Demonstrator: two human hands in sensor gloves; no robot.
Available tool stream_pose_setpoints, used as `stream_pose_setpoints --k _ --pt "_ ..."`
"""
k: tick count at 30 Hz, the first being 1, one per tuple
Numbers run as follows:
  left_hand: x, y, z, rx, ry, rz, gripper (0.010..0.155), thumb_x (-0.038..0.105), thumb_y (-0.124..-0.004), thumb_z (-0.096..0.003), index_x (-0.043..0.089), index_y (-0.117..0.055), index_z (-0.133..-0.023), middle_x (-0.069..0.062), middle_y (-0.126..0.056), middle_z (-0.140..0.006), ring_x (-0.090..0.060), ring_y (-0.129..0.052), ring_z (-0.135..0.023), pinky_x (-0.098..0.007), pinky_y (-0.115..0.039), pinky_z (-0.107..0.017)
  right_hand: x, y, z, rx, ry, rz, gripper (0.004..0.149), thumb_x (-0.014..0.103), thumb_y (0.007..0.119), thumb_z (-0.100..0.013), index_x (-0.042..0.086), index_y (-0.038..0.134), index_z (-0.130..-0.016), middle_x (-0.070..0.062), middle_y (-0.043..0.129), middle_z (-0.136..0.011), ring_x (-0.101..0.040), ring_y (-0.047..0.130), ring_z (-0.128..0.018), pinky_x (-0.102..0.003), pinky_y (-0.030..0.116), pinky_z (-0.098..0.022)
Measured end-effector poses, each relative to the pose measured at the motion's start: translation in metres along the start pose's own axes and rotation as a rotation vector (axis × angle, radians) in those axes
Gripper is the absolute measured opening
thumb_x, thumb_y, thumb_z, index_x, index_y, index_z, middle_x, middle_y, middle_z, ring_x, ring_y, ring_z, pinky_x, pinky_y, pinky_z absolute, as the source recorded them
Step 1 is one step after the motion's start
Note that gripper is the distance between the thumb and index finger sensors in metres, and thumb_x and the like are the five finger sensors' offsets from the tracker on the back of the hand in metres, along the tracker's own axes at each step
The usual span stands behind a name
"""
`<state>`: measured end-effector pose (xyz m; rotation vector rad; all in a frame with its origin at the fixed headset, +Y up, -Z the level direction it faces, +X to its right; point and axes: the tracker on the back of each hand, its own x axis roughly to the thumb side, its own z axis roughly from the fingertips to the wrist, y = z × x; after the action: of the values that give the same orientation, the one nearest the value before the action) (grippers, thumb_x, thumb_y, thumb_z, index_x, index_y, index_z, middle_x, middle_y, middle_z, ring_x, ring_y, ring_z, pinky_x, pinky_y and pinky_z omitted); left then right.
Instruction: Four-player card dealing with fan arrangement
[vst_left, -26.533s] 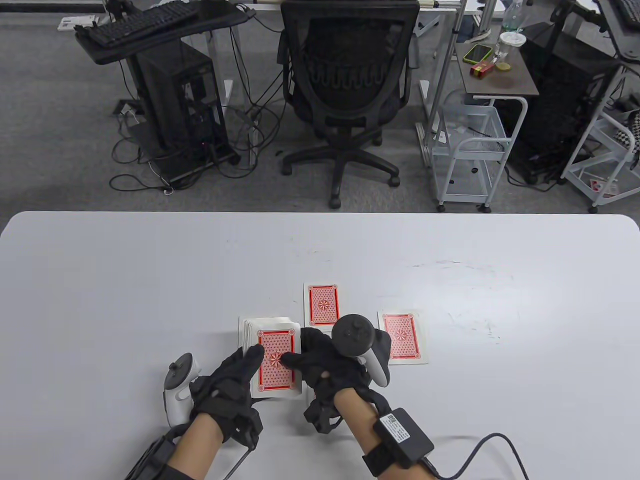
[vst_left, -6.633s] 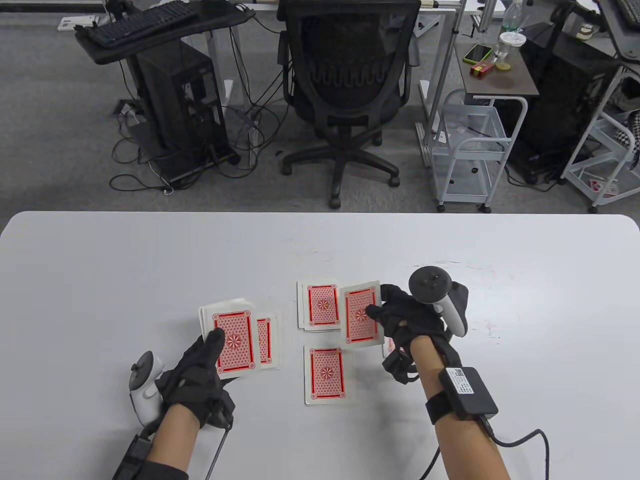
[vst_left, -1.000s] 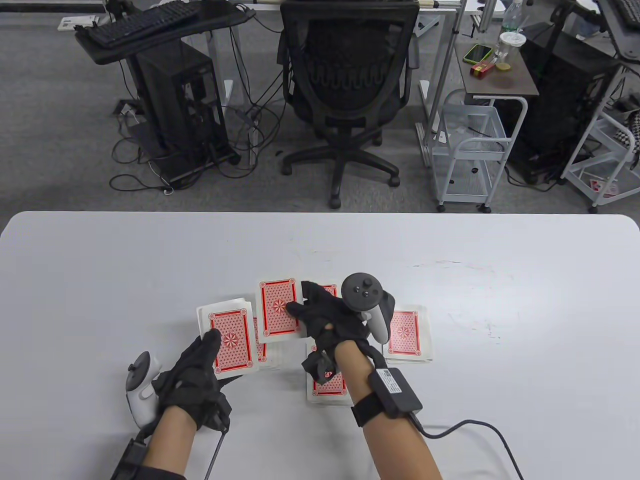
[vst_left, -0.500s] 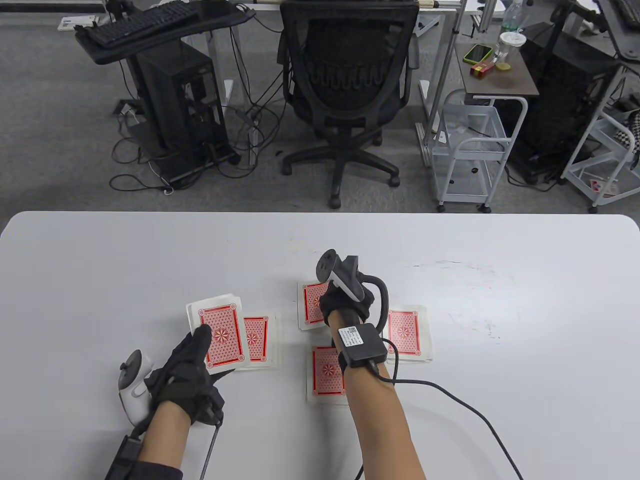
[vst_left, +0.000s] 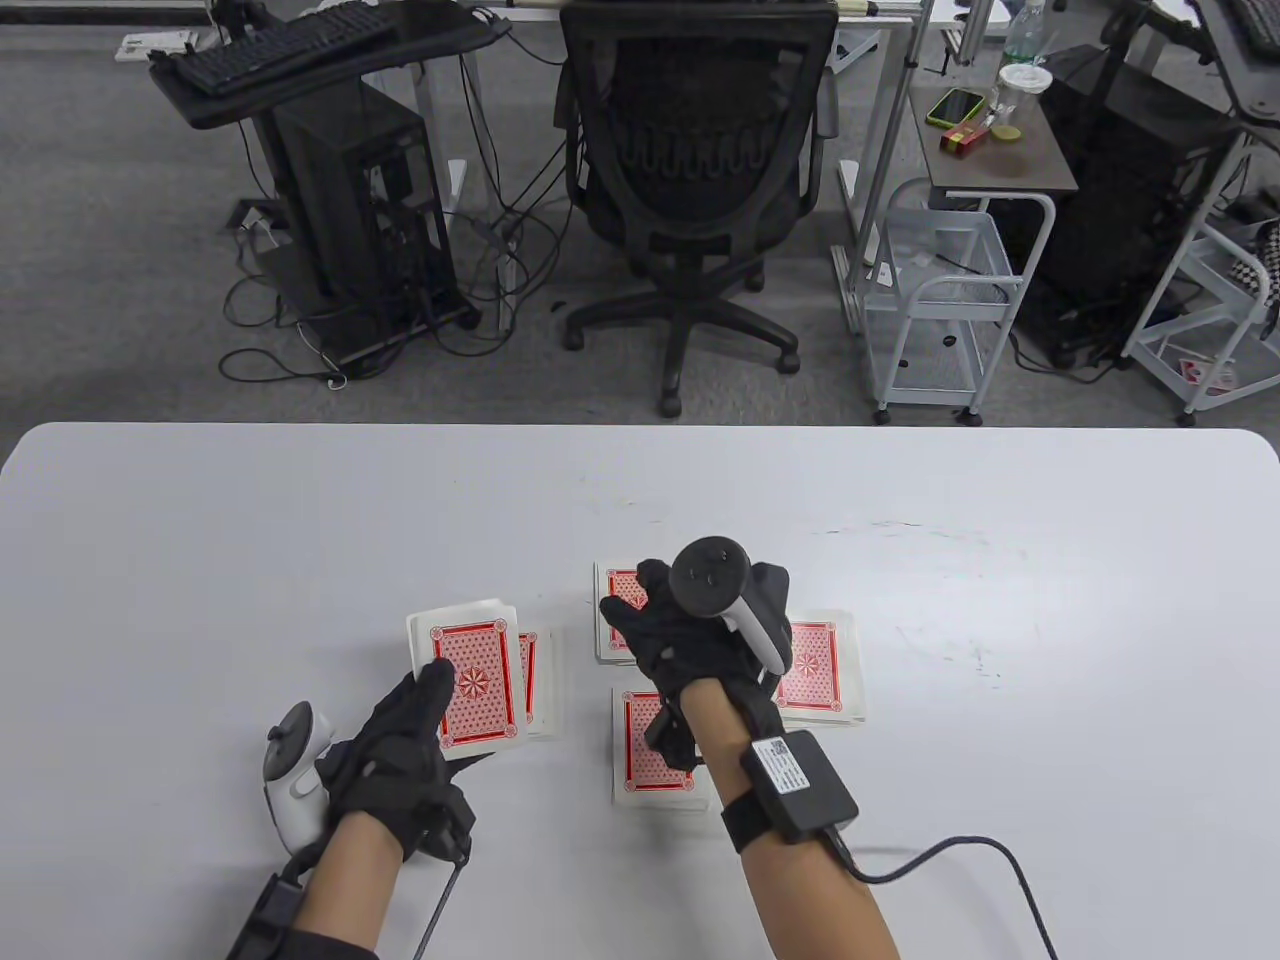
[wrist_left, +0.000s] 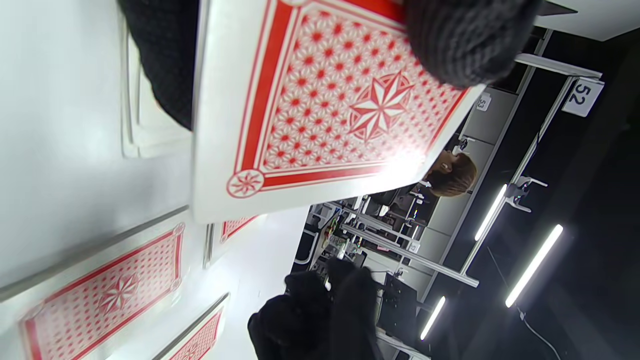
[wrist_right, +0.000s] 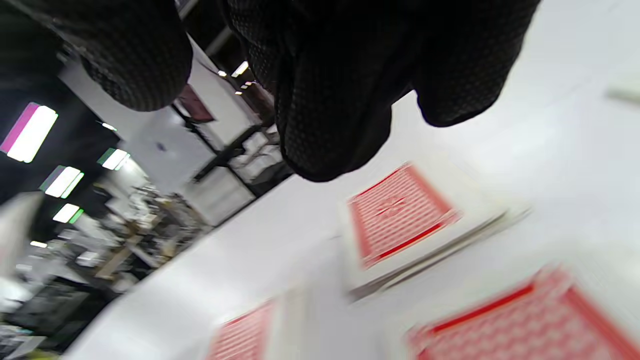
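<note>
My left hand (vst_left: 400, 745) has its grip closed round the deck (vst_left: 468, 683) at lower left. My right hand (vst_left: 690, 640) is empty, fingers relaxed – I should peel one card only – thumb sliding it clear.

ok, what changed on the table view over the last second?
The right hand carried a single card from near the deck to the far pile, let it go, and now hovers over that pile with nothing in it. The left hand grips the deck as before, its position only slightly different. The near pile, right pile and the pile under the deck stayed put.
</note>
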<state>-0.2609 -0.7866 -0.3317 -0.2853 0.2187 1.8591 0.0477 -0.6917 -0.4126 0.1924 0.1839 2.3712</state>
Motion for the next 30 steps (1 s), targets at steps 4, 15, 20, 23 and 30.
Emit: stream_pose_setpoints --k 4,15,20,23,30 --pt "-0.002 -0.01 0.003 -0.037 -0.002 -0.006 0.046 0.053 -0.078 -0.0511 0.032 -0.076 -0.092 0.008 -0.093 -0.087 -0.024 -0.102 -0.073 -0.043 -0.088 -0.052 0.003 0.024 0.027 0.028 -0.142 -0.192 0.07 0.051 0.075 -0.056 0.007 0.054 -0.107 -0.015 0.072 -0.093 -0.031 0.095 -0.064 -0.062 0.067 -0.055" --pt "-0.006 -0.024 0.007 -0.071 -0.019 -0.021 0.046 0.053 -0.079 -0.05 0.033 -0.078 -0.09 0.009 -0.094 -0.086 -0.023 -0.103 -0.072 -0.043 -0.088 -0.052 0.015 0.054 0.037 -0.013 -0.166 -0.229 0.058 0.036 0.092 -0.044 0.009 0.072 -0.092 -0.002 0.088 -0.071 -0.02 0.104 -0.048 -0.059 0.074 -0.051" --pt "-0.004 -0.023 0.006 -0.084 -0.026 0.007 0.046 0.053 -0.077 -0.0498 0.032 -0.078 -0.091 0.008 -0.094 -0.086 -0.023 -0.103 -0.072 -0.043 -0.088 -0.052 0.002 0.049 0.029 0.056 -0.164 -0.39 0.057 0.029 0.09 -0.046 0.005 0.07 -0.094 -0.003 0.091 -0.07 -0.022 0.108 -0.052 -0.059 0.074 -0.052" --pt "-0.003 -0.019 0.005 -0.078 -0.024 0.018 0.046 0.053 -0.077 -0.05 0.033 -0.077 -0.091 0.008 -0.094 -0.086 -0.023 -0.103 -0.072 -0.042 -0.088 -0.052 -0.005 0.039 0.025 0.096 -0.131 -0.414 0.061 0.029 0.089 -0.047 0.002 0.066 -0.096 -0.003 0.091 -0.071 -0.022 0.108 -0.052 -0.059 0.074 -0.052" --pt "-0.002 -0.008 0.003 -0.042 -0.01 0.009 0.046 0.054 -0.077 -0.0506 0.033 -0.076 -0.091 0.009 -0.093 -0.087 -0.023 -0.102 -0.074 -0.042 -0.088 -0.053 -0.05 -0.036 0.013 0.08 0.013 -0.276 0.066 0.03 0.083 -0.053 0.001 0.053 -0.104 -0.005 0.084 -0.075 -0.024 0.1 -0.048 -0.06 0.069 -0.054"
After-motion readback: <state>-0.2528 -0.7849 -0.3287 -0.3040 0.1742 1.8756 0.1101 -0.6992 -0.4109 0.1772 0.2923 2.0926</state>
